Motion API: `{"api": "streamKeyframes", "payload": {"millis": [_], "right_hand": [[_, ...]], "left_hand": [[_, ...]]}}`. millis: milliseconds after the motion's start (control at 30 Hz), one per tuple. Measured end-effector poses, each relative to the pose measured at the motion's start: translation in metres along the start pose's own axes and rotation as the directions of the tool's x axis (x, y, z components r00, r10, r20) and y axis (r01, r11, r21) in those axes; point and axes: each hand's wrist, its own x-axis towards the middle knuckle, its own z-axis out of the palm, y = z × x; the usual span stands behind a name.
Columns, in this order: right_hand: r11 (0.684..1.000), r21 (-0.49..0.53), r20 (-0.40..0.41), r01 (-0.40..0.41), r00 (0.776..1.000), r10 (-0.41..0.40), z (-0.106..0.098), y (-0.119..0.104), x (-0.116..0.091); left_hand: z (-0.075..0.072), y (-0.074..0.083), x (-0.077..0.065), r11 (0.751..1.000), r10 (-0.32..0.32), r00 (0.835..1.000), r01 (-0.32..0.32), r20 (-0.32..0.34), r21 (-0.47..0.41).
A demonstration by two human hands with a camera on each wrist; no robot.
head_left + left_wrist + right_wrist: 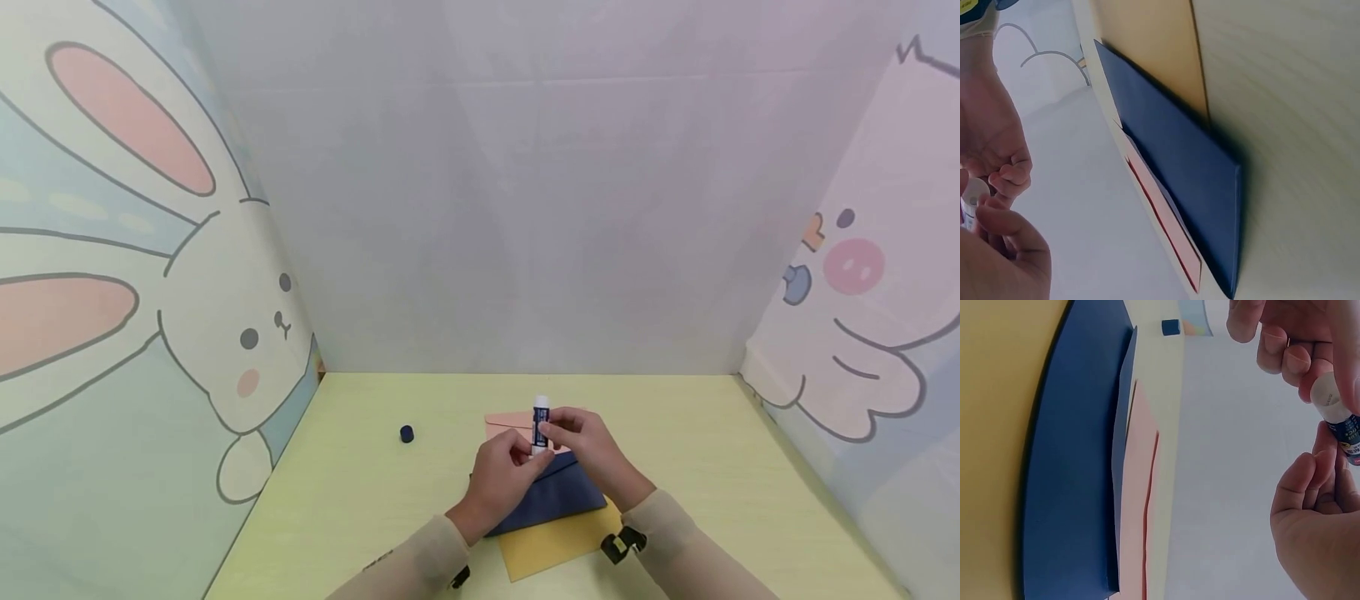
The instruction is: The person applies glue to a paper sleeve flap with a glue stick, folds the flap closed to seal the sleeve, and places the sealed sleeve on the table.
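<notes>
An uncapped glue stick stands upright between both hands above the envelopes, its white top showing in the head view. My left hand pinches the white base. Higher up, the fingers of my right hand grip the dark blue labelled tube. Under the hands lies a navy envelope; its flap is slightly lifted in the right wrist view. A pink envelope lies behind it and a yellow one nearer me, partly covered by the navy one.
The dark blue cap sits on the pale yellow table, left of the envelopes. A plain grey backdrop closes off the far edge. Cartoon-printed sheets stand along both sides.
</notes>
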Motion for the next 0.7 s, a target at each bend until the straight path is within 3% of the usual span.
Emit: {"api": "streamKeyframes", "payload": {"millis": [100, 200, 267, 333, 467, 567, 700], "right_hand": [[1.0, 0.004, 0.008, -0.001, 1.0, 0.001, -0.001, -0.0006, -0.0002], [1.0, 0.01, 0.015, -0.002, 1.0, 0.002, -0.0018, -0.0013, -0.0004], [1.0, 0.013, 0.021, -0.002, 1.0, 0.002, -0.002, -0.0018, -0.0005], [1.0, 0.023, 0.028, -0.003, 1.0, 0.003, -0.0017, -0.0024, -0.0005], [0.999, 0.034, 0.043, 0.002, 0.999, -0.004, -0.0006, -0.0023, -0.0001], [0.999, 0.036, 0.043, 0.008, 0.999, -0.009, 0.0001, -0.0016, 0.0003], [0.999, 0.034, 0.039, 0.012, 0.999, -0.013, 0.0004, -0.0014, 0.0005]], "left_hand": [[-0.0012, 0.0004, 0.0004, 0.993, -0.065, 0.997, 0.069, 0.042, -0.095], [-0.0029, 0.0, 0.0008, 0.961, -0.148, 0.982, 0.171, 0.117, -0.218], [-0.0042, -0.0006, 0.0017, 0.92, -0.194, 0.963, 0.244, 0.186, -0.305], [-0.0057, -0.001, 0.0025, 0.865, -0.231, 0.937, 0.321, 0.263, -0.386], [-0.0081, -0.0015, 0.0041, 0.782, -0.255, 0.891, 0.418, 0.375, -0.462], [-0.0084, -0.0018, 0.0043, 0.758, -0.252, 0.877, 0.442, 0.409, -0.48], [-0.0084, -0.0003, 0.004, 0.749, -0.252, 0.874, 0.448, 0.416, -0.488]]}}
